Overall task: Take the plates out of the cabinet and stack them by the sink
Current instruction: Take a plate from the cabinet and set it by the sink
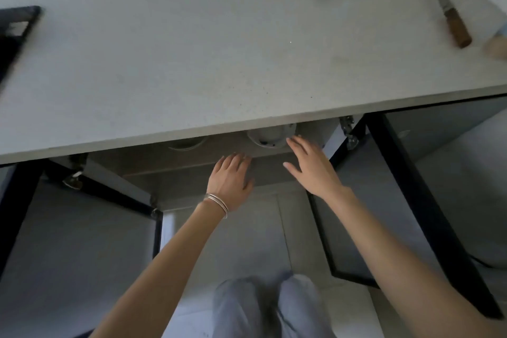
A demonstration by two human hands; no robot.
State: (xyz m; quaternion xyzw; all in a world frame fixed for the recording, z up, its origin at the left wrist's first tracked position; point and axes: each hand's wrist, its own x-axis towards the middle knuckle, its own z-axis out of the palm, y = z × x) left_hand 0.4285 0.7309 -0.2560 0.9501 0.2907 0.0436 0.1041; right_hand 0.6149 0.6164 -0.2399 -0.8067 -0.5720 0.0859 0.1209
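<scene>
I saw plates [270,138] on the cabinet shelf [192,162] under the counter [192,63], doors [82,241] open left and right, both hands [231,178] just before the shelf, knife [450,16] far right on the counter.

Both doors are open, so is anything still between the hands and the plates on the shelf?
Nothing visible. The right hand is open with its fingertips almost at the plates; the left hand, also open, is just short of the shelf. The countertop edge hides most of the plates from view.
</scene>
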